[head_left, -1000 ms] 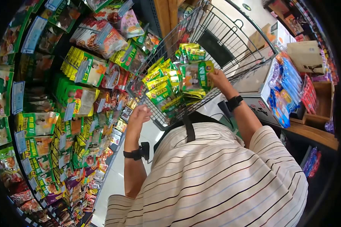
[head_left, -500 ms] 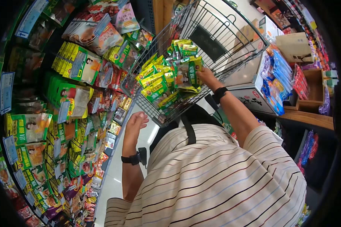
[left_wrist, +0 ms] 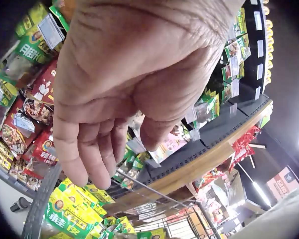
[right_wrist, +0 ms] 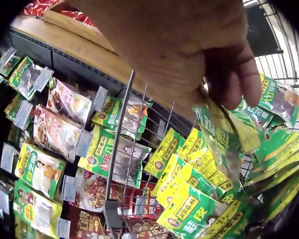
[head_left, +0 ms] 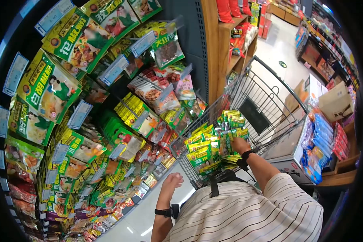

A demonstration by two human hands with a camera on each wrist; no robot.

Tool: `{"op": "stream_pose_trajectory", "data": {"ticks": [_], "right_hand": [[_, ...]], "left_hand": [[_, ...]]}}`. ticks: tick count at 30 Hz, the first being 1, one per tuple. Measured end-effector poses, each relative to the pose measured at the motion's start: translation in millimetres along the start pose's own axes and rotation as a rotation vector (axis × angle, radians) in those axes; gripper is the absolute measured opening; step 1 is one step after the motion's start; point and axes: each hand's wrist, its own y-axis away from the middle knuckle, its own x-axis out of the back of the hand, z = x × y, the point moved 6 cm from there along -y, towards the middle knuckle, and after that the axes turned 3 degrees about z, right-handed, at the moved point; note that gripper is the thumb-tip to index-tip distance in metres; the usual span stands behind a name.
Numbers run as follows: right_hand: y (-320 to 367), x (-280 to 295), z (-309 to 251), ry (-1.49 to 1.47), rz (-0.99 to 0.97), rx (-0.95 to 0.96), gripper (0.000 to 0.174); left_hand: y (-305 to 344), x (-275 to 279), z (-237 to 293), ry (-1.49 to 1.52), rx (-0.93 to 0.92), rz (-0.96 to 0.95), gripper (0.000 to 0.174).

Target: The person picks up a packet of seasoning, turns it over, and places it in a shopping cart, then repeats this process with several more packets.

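Note:
My right hand (head_left: 240,145) is inside the wire shopping cart (head_left: 254,66), pinching a green and yellow food packet (right_wrist: 220,122) by its edge. The packet hangs tilted among several similar packets (head_left: 201,151) piled at the near end of the cart. In the right wrist view, fingers and thumb curl over the packet's top, and the palm hides part of it. My left hand (head_left: 171,186) is empty, its fingers loosely bent, beside the near left corner of the cart. The left wrist view shows this hand (left_wrist: 134,84) with the cart and its packets below.
Hanging packets with price tags (head_left: 80,115) fill the shelf on the left. A wooden post (head_left: 210,52) stands at its end. Right of the cart are a white box (head_left: 288,163) and blue bagged goods (head_left: 320,135). Tiled floor (head_left: 272,44) runs beyond.
The head view has swung left and up, showing more shelf. My right hand has lowered the packet into the pile, still gripping it. The left hand stays empty beside the cart.

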Motion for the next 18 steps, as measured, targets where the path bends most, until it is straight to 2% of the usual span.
{"op": "stream_pose_trajectory", "data": {"ticks": [2,4,6,11,15,18], "right_hand": [[-12,-17,6,0.045,0.013,0.054,0.033],[-14,-24,5,0.104,-0.023,-0.001,0.029],[-12,-32,2,0.179,-0.069,0.102,0.024],[-16,-47,1,0.238,-0.112,0.122,0.027],[-8,-30,-10,0.303,-0.063,0.095,0.021],[-5,-23,-16,0.313,-0.067,0.145,0.023]], "left_hand": [[4,6,4,-0.015,-0.016,0.028,0.044],[7,14,6,-0.011,-0.013,0.06,0.045],[8,20,10,-0.004,-0.021,0.094,0.045],[7,32,13,0.039,-0.051,0.162,0.041],[6,36,13,0.057,-0.077,0.171,0.04],[5,40,14,0.052,-0.064,0.174,0.039]]}}
